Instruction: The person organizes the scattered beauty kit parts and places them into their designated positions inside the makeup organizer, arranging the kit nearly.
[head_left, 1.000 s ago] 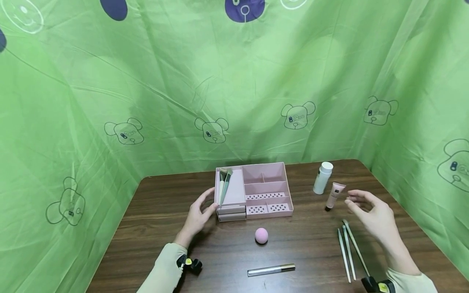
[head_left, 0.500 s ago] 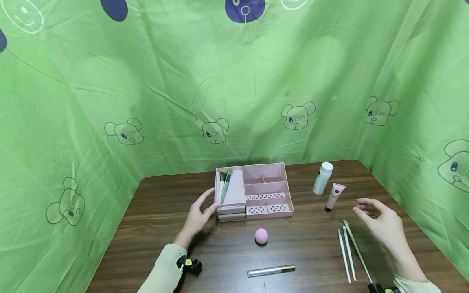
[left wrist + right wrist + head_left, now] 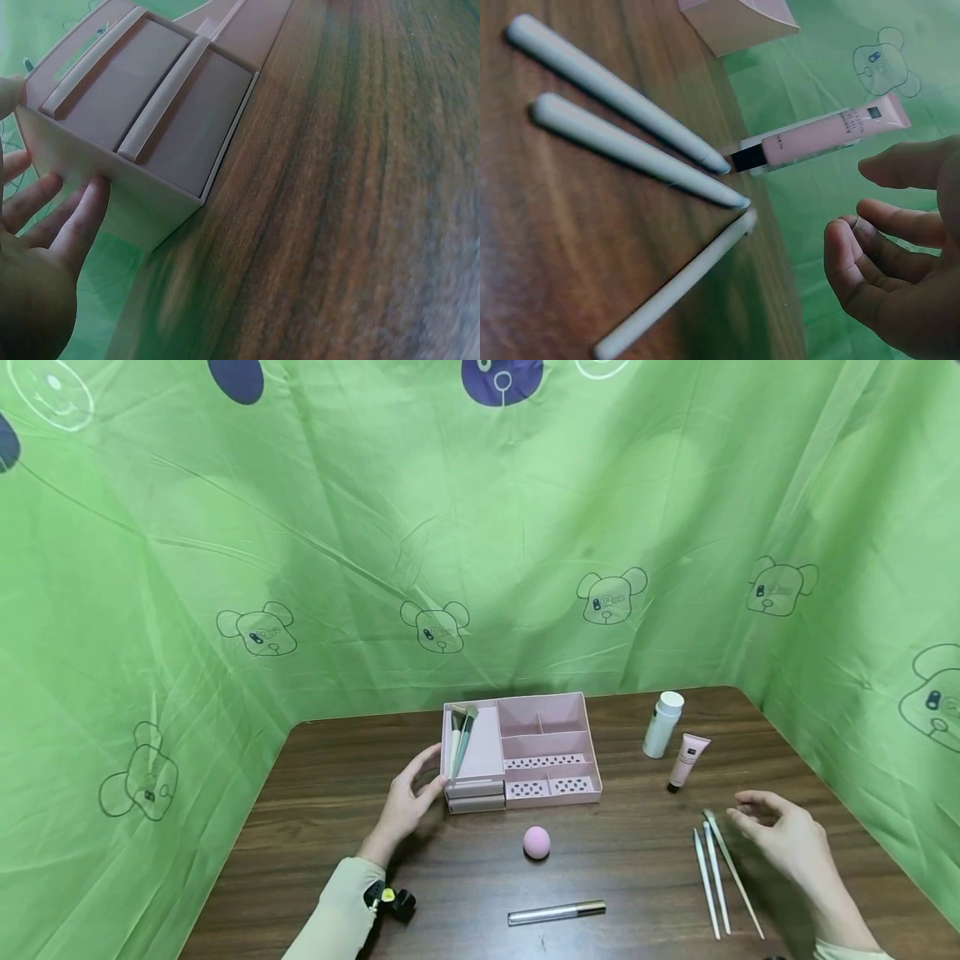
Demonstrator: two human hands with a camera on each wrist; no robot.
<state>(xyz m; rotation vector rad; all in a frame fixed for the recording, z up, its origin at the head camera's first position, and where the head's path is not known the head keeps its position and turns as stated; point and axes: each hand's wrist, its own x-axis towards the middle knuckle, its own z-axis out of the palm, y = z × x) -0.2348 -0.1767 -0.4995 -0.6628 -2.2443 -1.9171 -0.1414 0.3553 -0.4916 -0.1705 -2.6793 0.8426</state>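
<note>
My left hand rests on the left side of a pink makeup organizer. In the left wrist view, straight fingers touch its side wall and the thumb lies at the top edge, beside two drawers. My right hand hovers with loosely bent fingers, holding nothing, just right of three slim makeup brushes lying on the table. Beyond them stands a pink squeeze tube on its black cap. Two makeup brushes with green and pale handles lie on the organizer's left top.
Behind the tube stands a white bottle. A pink ball-shaped makeup sponge sits in front of the organizer. Nearer lies a silver tube with a gold end. Green curtain surrounds the wooden table at the back and sides.
My right hand has moved away from the pink tube, rightward and toward me, to beside the three brushes. The left hand stays on the organizer.
</note>
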